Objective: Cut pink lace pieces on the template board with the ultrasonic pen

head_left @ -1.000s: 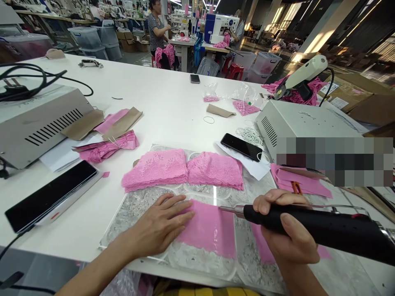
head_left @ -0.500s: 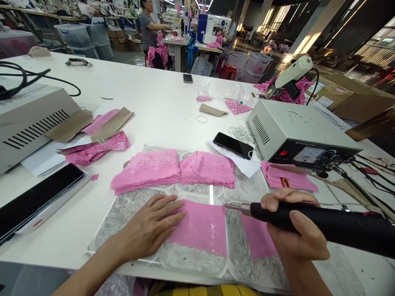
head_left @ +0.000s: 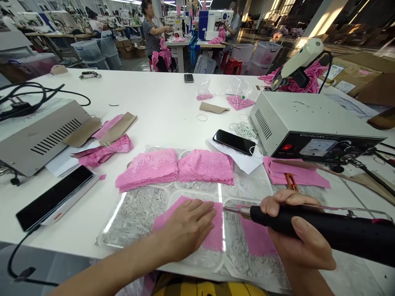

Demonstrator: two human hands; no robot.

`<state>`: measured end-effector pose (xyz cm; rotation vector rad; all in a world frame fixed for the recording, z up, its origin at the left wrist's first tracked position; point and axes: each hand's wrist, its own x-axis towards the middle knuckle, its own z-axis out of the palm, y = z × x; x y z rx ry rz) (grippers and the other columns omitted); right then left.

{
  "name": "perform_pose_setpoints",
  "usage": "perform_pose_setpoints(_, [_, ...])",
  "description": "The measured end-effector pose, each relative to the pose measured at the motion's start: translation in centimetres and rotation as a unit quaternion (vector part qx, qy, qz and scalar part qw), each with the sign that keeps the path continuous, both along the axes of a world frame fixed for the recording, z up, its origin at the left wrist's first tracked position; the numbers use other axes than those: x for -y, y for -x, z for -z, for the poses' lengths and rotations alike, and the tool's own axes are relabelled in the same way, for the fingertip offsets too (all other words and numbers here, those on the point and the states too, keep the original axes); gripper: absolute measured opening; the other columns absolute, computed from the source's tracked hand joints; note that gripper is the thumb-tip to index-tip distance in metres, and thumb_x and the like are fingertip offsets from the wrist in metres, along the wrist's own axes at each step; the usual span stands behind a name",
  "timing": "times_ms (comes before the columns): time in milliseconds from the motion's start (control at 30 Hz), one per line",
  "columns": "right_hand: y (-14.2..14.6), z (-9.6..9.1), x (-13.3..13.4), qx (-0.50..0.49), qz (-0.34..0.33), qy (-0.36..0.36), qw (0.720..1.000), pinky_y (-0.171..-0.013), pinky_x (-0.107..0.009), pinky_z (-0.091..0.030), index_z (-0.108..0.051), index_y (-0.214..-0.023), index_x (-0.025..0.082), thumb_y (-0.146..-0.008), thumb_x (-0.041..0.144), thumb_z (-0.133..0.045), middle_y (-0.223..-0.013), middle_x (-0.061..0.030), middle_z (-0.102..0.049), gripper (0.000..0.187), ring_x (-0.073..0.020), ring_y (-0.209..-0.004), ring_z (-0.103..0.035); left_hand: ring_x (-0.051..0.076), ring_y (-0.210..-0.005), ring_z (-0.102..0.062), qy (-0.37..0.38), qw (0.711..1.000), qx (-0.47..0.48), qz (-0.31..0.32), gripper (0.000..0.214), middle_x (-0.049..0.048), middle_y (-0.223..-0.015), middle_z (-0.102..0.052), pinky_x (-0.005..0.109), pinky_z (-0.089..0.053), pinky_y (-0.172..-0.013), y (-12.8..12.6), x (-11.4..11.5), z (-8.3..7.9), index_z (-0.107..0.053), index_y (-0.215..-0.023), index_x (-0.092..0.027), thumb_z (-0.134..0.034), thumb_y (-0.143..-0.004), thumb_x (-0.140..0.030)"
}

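My left hand (head_left: pixel 189 230) lies open on a thin pink fabric piece (head_left: pixel 217 236), fingers together and stretched out, covering much of it. In my right hand (head_left: pixel 300 234) is a thick black handpiece (head_left: pixel 336 232) with a narrow metal tip. That tip points left and is at the fabric's right edge; whether it touches cannot be told. Partly under the handpiece lies a second pink fabric piece (head_left: pixel 257 238). Both pieces rest on a clear sheet with grey mottled patterning (head_left: pixel 135 211). Just behind them sit two stacks of pink lace, a left stack (head_left: pixel 151 166) and a right stack (head_left: pixel 206 166).
A grey control box (head_left: pixel 308 119) with a meter and cables stands to the right, another grey box (head_left: pixel 40 131) to the left. A phone (head_left: pixel 234 142) lies on white paper; a long dark device (head_left: pixel 57 197) is at left. Orange-handled snips (head_left: pixel 291 181) lie on folded pink fabric.
My left hand has slid right across the pink fabric, toward the handpiece tip. My right hand still holds the handpiece, in nearly the same place. The view has shifted slightly.
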<state>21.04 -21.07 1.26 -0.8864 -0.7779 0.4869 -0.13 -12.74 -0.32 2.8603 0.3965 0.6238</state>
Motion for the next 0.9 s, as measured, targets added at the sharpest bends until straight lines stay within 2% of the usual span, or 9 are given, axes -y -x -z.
perform_pose_setpoints(200, [0.2,0.3,-0.2,0.003,-0.033,-0.02,0.999,-0.06,-0.033,-0.052,-0.064,-0.094,0.021,-0.08,0.024,-0.062,-0.09,-0.0031,-0.056,0.014,-0.0119,-0.062,-0.057,0.024,-0.099,-0.067,-0.024,1.0,0.015,0.009,0.029,0.0161,-0.118,-0.07,0.039,-0.057,-0.082,-1.2,0.2,1.1,-0.063,-0.118,-0.008,-0.045,-0.103,-0.023])
perform_pose_setpoints(700, [0.3,0.5,-0.3,-0.002,-0.031,-0.037,0.999,-0.061,-0.032,-0.052,-0.063,-0.095,0.022,-0.082,0.024,-0.06,-0.091,-0.0028,-0.056,0.013,-0.0116,-0.064,-0.057,0.022,-0.094,-0.064,-0.016,0.999,-0.001,0.035,0.029,0.0131,-0.118,-0.07,0.038,-0.056,-0.077,-0.8,-0.1,1.3,-0.067,-0.118,-0.013,-0.043,-0.102,-0.019])
perform_pose_setpoints(900, [0.4,0.4,-0.3,-0.003,-0.019,-0.024,1.0,-0.062,-0.033,-0.052,-0.062,-0.093,0.021,-0.08,0.024,-0.06,-0.091,-0.0027,-0.056,0.013,-0.0114,-0.063,-0.057,0.024,-0.102,-0.063,0.012,1.0,0.028,-0.004,0.026,0.0132,-0.118,-0.07,0.041,-0.055,-0.085,-0.6,0.1,0.9,-0.066,-0.116,-0.012,-0.047,-0.101,-0.022])
